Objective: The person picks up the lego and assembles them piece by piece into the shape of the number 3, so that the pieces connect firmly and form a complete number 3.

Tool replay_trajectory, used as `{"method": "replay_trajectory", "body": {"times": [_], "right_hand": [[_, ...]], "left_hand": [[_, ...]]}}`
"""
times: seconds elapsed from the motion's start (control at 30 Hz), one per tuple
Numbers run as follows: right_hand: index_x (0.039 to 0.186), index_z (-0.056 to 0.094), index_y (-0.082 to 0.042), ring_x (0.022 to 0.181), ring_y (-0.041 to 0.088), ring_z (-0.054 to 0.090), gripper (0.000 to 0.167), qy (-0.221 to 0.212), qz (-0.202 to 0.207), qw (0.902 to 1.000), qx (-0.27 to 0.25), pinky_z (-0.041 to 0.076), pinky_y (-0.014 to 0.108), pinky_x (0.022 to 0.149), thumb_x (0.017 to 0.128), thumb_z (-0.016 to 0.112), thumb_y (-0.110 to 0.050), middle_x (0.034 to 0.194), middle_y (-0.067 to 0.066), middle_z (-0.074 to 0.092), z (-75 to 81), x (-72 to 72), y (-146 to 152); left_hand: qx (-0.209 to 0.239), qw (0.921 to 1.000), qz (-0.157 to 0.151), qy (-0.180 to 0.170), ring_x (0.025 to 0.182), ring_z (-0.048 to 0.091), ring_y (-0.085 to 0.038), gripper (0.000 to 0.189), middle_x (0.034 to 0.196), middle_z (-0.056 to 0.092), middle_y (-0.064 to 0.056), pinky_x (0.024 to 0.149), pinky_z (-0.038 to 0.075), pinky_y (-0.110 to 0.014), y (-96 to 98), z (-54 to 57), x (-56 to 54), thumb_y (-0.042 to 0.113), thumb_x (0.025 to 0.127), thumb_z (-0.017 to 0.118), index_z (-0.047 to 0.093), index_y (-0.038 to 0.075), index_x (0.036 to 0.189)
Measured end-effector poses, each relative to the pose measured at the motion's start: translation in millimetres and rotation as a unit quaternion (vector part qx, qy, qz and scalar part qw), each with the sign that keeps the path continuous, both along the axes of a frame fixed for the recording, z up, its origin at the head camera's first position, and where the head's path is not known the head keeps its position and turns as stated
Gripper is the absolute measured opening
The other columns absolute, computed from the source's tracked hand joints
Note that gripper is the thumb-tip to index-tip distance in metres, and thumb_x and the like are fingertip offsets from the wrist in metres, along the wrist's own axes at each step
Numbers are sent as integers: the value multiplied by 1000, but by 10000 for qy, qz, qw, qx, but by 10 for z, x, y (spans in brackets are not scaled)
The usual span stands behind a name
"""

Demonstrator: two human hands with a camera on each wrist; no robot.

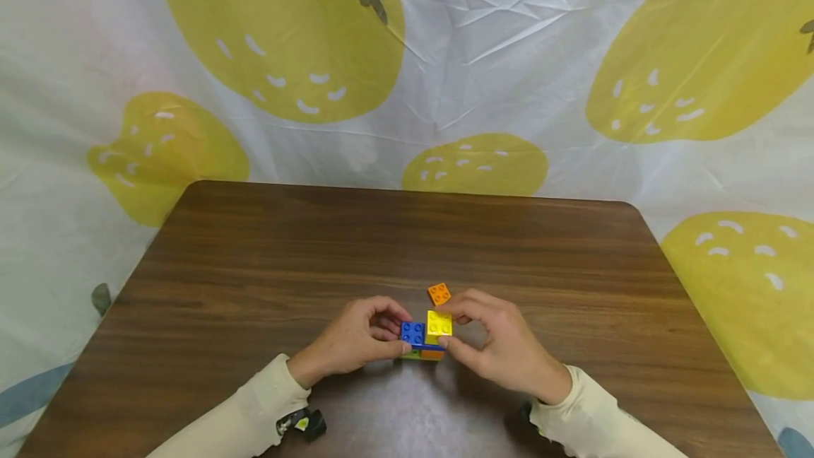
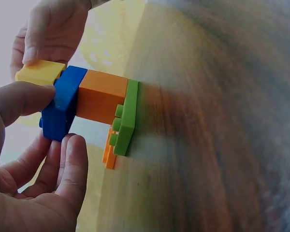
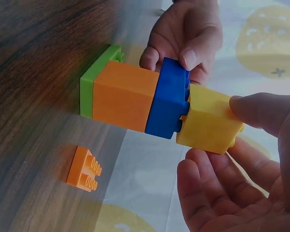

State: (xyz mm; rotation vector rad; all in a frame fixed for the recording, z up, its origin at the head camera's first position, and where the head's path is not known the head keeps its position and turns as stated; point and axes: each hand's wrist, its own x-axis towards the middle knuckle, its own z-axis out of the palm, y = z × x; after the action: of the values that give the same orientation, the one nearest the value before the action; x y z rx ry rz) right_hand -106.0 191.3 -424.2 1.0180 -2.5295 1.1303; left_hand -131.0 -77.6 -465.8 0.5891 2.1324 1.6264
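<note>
A stack of toy building bricks stands on the table. At its base lies a thin green brick point(image 3: 88, 92), an orange brick point(image 3: 124, 96) sits above it, and a long blue brick point(image 3: 165, 101) lies across the top. My left hand point(image 1: 356, 338) pinches the blue brick's left end between thumb and fingers. Over the blue brick's right end, my right hand point(image 1: 502, 341) grips a square yellow brick point(image 3: 208, 121). Blue studs show between the yellow and blue bricks in the right wrist view, so the yellow one looks not fully pressed down.
Just behind the stack, a small flat orange brick point(image 1: 439, 294) lies loose on the brown wooden table point(image 1: 305, 246). A white cloth with yellow fruit prints point(image 1: 473, 165) hangs behind the table's far edge.
</note>
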Motion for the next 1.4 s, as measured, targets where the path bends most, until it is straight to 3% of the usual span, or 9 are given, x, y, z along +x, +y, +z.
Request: {"method": "replay_trajectory", "body": {"times": [0.23, 0.93, 1.2, 1.4], "right_hand": [[118, 76, -18, 92, 17, 70, 31, -28, 17, 10000, -5, 60, 31, 80, 89, 86, -16, 115, -6, 75, -9, 4, -12], [114, 78, -17, 89, 4, 66, 30, -146, 45, 9998, -82, 61, 29, 77, 86, 87, -11, 106, -8, 74, -24, -22, -25], [111, 80, -14, 83, 15, 70, 26, -197, 189, 9994, -201, 63, 29, 75, 86, 88, -12, 97, -6, 73, -14, -53, -33], [111, 79, -13, 86, 10, 71, 25, -340, 287, 9985, -308, 64, 31, 74, 87, 88, -13, 97, -4, 74, -11, -56, -30]], "left_hand": [[11, 10000, -22, -3, 98, 69, -21, 37, 112, 72, -10, 85, 62, -25, 2, 3, -1, 15, 88, 86, 71, 3, 118], [60, 10000, -13, 35, 98, 69, -20, 37, 111, 72, -10, 85, 62, -25, 2, 4, -3, 13, 87, 86, 71, 2, 118], [112, 9999, -15, -4, 98, 69, -20, 35, 111, 72, -10, 86, 62, -25, 9, 24, -5, 11, 88, 86, 71, 2, 118], [82, 10000, -27, -36, 98, 69, -20, 35, 112, 71, -10, 86, 62, -25, 7, 23, 2, 12, 88, 86, 71, 2, 118]]}}
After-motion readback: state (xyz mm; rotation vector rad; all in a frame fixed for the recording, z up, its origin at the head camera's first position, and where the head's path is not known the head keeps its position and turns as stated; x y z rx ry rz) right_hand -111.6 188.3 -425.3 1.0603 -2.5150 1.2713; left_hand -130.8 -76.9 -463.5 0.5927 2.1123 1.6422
